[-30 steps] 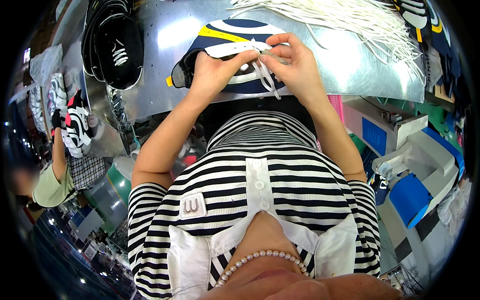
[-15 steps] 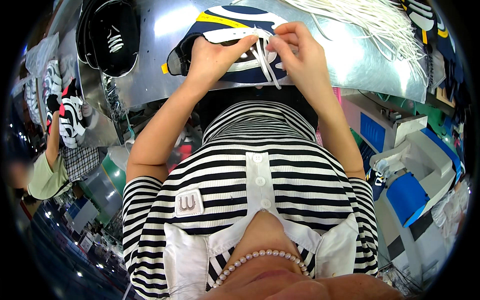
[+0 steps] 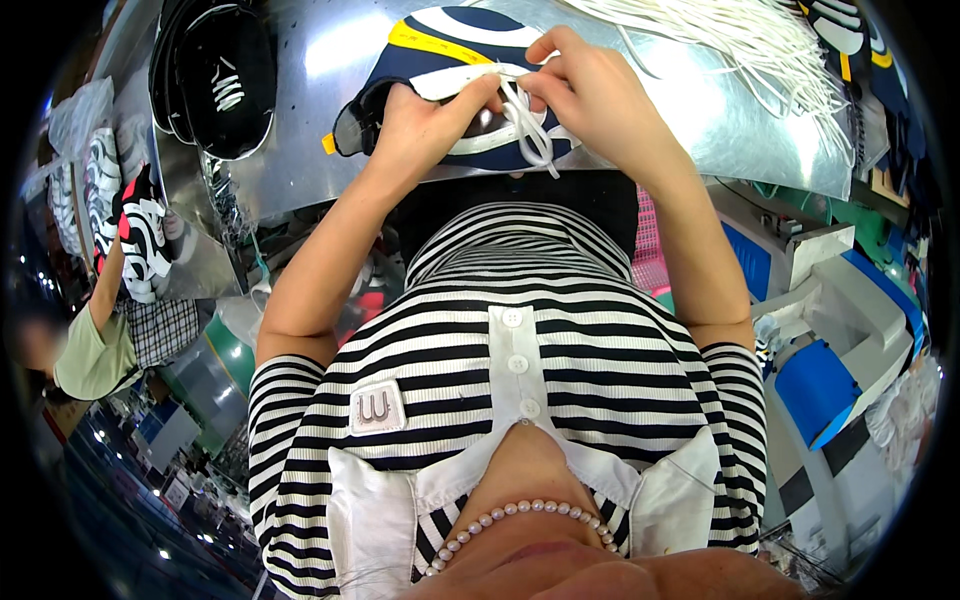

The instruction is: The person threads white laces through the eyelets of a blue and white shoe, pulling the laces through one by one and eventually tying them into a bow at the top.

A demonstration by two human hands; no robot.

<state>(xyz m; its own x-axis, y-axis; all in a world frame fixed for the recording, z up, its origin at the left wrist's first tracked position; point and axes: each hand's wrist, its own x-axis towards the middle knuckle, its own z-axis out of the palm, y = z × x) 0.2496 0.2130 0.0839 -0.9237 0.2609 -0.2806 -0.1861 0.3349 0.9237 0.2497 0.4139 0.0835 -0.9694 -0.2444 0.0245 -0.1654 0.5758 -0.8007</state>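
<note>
A navy shoe upper (image 3: 470, 32) with white and yellow parts lies on its side before me on the metal table. My left hand (image 3: 425, 125) grips its white eyelet edge, thumb on top, the other fingers tucked inside the opening. At the front end of that edge, my right hand (image 3: 595, 100) pinches a white shoelace (image 3: 530, 135) between thumb and forefinger, close to the left thumb tip. Part of the lace hangs in a loop over the near side of the upper. The exact eyelet under the fingertips is hidden.
A stack of black shoe uppers (image 3: 225, 95) stands at the left of the metal table (image 3: 325, 55). Loose white laces (image 3: 740, 50) spread over its far right. More uppers lie at the right edge. A co-worker (image 3: 95, 350) holds a shoe at left; a machine with blue parts (image 3: 815, 390) stands at right.
My right hand has moved left and closer to my left thumb, its fingers drawn in on the lace. The lace's straight hanging ends now show as a loop.
</note>
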